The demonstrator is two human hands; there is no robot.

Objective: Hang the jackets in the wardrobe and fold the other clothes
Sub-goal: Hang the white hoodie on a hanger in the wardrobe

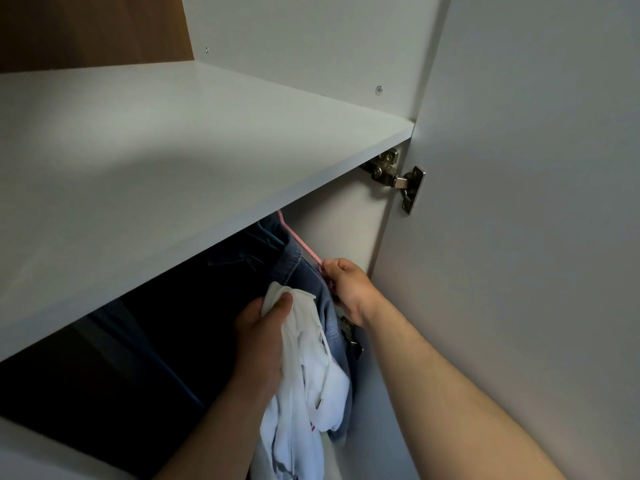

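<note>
Grips a white hooded jacket (304, 368) in the left hand (263, 334), thumb clamped over the bunched top of the fabric, fingers curled behind it. Holds it in the hanging compartment of the wardrobe (343, 223), below the shelf (173, 168) and near the right side wall, with the rest of the cloth trailing down toward the bottom edge of the view. Shows a white drawstring (325, 362) with a metal tip dangling down the front of it. Touches, just behind, a blue denim jacket (298, 268) hung on a pink hanger (304, 249). Pinches the near end of that hanger with the right hand (346, 285), fingers curled tight round the pink tip, right at the front edge of the compartment. Reveals darker garments (242, 251) deeper in and to the left, hanging in shadow, too dim to tell apart. Carries nothing visible on top of the shelf's grey board. Joins the open door (519, 237) to the right wall by an upper metal hinge (394, 174) just under the shelf's right corner and a lower hinge (349, 336) half hidden beside the denim.
</note>
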